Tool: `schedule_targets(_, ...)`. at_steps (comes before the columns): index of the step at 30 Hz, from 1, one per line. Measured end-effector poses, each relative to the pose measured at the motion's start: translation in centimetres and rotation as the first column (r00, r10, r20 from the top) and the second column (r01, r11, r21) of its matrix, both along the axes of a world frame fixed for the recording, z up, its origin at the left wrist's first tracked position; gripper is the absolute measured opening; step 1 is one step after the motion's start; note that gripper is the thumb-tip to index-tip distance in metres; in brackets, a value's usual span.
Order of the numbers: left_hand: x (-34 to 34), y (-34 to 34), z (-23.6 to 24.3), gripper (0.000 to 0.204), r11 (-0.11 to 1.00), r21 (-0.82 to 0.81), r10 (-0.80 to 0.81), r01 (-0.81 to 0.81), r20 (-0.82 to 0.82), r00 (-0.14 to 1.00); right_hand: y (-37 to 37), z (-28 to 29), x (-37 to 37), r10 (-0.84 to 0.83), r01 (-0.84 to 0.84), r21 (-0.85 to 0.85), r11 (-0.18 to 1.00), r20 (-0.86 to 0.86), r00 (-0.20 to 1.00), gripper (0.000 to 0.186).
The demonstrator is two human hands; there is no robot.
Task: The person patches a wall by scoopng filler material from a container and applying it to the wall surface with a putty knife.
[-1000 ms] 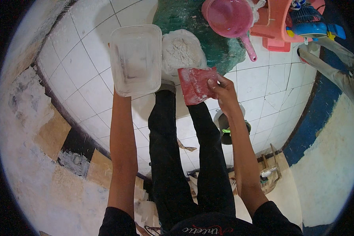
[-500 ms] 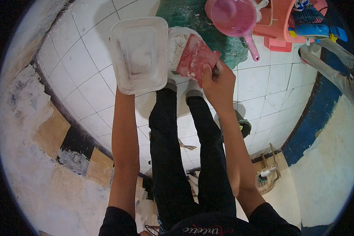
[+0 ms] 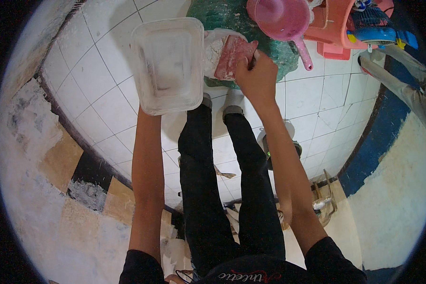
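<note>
A translucent rectangular plastic container (image 3: 169, 66), smeared with white inside, is held up at the end of my left forearm (image 3: 148, 161). The container hides my left hand beneath it. Just to its right, my right hand (image 3: 258, 78) is closed on a red flat scraper (image 3: 232, 54) coated with white powder, its thumb and fingers pinching the near edge. The scraper overlaps a whitish plastic bag of white powder (image 3: 214, 49), which lies on a green plastic sheet (image 3: 222, 16).
A pink dipper (image 3: 279, 19) rests at the sheet's right. Beyond it is a salmon-coloured plastic stool or chair (image 3: 333, 51) with a blue-framed item (image 3: 374, 35) on it. White floor tiles (image 3: 307, 94) run beneath, and a dark bucket-like thing (image 3: 296, 149) is partly behind my right forearm.
My right hand has moved slightly up and left with the scraper, which has turned more upright and closer to the container. The container has shifted a little left.
</note>
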State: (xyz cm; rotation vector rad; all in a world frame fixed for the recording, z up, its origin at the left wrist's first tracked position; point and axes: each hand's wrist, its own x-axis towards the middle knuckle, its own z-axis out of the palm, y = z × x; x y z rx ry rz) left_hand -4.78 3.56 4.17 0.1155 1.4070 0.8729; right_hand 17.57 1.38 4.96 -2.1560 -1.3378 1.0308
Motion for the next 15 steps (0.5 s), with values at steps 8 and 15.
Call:
schedule_targets(8, -0.3, 0.5, -0.1, 0.076, 0.995, -0.084, -0.057, 0.060, 0.038, 0.998, -1.8, -2.1, -0.1, -0.082, 0.080, 0.123, 0.989, 0.006, 0.997, 0.016)
schedule_targets(15, -4.1, -2.7, -1.3, 0.076, 0.994, -0.094, 0.070, -0.061, 0.099, 0.993, -1.1, 0.9, 0.9, -0.178, 0.169, -0.069, 0.983, -0.150, 0.972, 0.019)
